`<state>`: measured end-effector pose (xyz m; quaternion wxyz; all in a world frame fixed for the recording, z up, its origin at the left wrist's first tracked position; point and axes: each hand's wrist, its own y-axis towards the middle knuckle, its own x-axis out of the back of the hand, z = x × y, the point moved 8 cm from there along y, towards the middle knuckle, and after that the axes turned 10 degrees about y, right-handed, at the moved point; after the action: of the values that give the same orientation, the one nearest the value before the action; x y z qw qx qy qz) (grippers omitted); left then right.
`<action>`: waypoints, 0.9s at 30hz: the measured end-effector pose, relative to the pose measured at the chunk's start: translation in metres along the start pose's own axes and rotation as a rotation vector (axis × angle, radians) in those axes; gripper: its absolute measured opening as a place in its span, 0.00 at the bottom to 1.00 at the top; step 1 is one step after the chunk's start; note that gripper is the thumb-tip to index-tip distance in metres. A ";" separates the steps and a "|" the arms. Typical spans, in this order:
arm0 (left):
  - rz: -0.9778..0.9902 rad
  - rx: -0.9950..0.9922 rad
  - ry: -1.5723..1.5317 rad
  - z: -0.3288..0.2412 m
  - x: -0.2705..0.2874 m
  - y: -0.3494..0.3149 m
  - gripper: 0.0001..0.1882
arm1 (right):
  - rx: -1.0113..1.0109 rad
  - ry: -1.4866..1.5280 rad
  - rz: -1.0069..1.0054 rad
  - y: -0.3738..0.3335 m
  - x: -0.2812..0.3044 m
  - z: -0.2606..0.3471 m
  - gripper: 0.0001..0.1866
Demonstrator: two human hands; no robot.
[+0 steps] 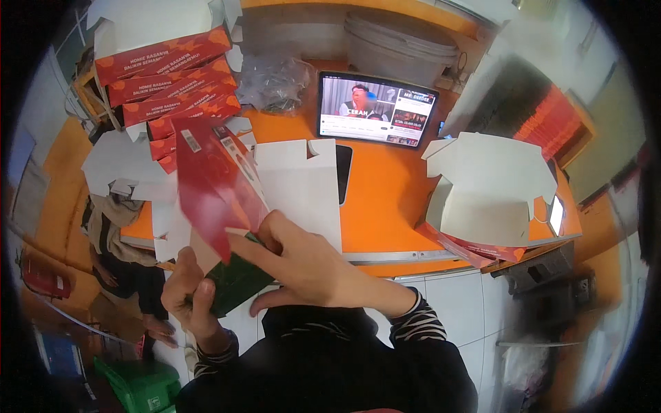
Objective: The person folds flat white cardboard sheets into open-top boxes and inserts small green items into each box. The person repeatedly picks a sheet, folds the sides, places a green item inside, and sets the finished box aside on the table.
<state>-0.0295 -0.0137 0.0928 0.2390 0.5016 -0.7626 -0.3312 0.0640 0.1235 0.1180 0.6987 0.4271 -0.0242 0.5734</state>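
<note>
A part-folded red-and-green carton [206, 179] is raised before my body, near the edge of the orange table [379, 206]. My left hand [189, 296] pinches its green panel between thumb and fingers; my right hand [303, 265] touches the fold with bent fingers, its grip uncertain to me. Beyond: white cardboard [299, 186], stacked boxes [169, 86] at left, a lit tablet [375, 110], an open box [482, 182] at right.

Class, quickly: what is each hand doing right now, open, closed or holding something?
Left hand: closed, holding the red-and-green carton.
Right hand: partly curled, fingers against that carton; whether it grips cannot be told.
</note>
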 end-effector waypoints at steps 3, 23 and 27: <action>0.073 0.022 0.054 -0.011 -0.014 0.005 0.14 | -0.195 -0.015 0.022 -0.009 0.008 -0.016 0.34; 0.501 -1.117 0.375 -0.084 -0.296 -0.012 0.04 | 0.012 -1.061 -1.364 -0.264 0.210 0.068 0.32; 0.837 -1.132 0.418 -0.062 -0.348 -0.055 0.06 | 0.007 -1.053 -1.420 -0.286 0.204 0.085 0.27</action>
<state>0.1806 0.2754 0.0819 0.7084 0.0209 -0.5409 -0.4529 0.4077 0.2357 0.1159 0.7868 0.5520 -0.0701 -0.2672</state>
